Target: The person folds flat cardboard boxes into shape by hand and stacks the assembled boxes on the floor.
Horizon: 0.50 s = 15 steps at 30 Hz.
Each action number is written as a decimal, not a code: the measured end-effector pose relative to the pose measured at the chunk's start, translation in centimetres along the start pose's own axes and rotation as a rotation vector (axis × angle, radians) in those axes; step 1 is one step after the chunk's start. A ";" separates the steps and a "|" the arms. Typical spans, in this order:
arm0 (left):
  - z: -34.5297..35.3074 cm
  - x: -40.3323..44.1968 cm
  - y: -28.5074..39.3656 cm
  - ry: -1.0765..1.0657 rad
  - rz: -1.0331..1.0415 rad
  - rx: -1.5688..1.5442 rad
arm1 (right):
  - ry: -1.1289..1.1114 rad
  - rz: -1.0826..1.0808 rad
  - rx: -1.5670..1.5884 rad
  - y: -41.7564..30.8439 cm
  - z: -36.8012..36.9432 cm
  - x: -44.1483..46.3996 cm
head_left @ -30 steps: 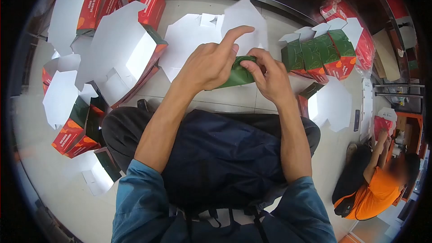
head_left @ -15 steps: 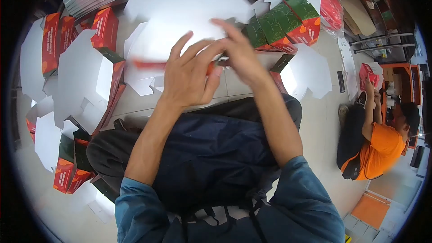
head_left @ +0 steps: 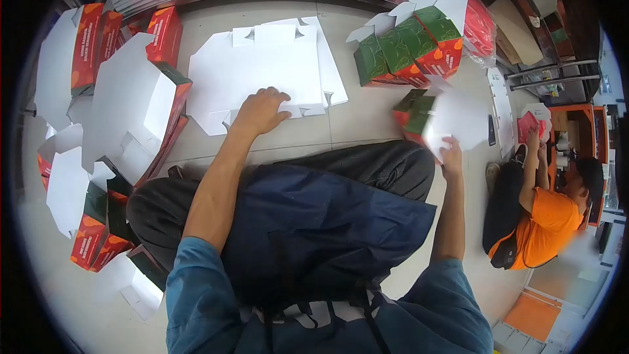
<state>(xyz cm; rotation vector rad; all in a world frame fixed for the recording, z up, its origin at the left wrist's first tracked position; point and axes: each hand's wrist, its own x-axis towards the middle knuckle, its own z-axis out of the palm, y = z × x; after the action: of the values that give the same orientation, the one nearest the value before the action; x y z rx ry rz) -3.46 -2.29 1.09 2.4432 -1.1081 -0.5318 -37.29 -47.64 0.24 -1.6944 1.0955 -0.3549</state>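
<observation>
On the pale tiled floor (head_left: pixel 367 124), in the head view, our left hand (head_left: pixel 261 113) rests unclenched on the near edge of flat white die-cut cardboard sheets (head_left: pixel 275 62), which spread ahead of it, long axis crosswise, well apart from our right hand (head_left: pixel 451 155). Its fingers touch a white-lined, green-and-red cardboard box (head_left: pixel 452 119) just ahead; blur hides whether they grasp it.

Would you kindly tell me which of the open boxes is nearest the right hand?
It is the blurred, white-lidded box whose edge is at the right hand; the green-and-red boxes beyond and the boxes on the left lie farther off.
</observation>
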 end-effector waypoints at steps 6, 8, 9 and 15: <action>-0.7 -0.5 -0.3 -0.040 -0.019 -0.102 | 0.248 -0.286 -0.654 2.9 -5.5 1.1; -0.3 0.2 -0.9 -0.082 -0.011 -0.196 | 0.272 -0.332 -0.816 2.4 -6.7 0.9; -0.3 0.5 -1.2 -0.100 -0.010 -0.243 | 0.262 -0.273 -0.869 1.9 -7.3 0.9; -0.7 1.4 -2.6 0.115 0.002 -0.314 | 0.220 -0.527 -0.705 -13.6 0.5 -5.9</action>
<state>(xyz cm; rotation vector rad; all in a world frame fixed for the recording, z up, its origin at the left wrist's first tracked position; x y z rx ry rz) -0.61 -1.66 0.16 2.1711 -0.9055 -0.5144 -33.47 -42.04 13.49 -2.6361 0.9720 -0.5344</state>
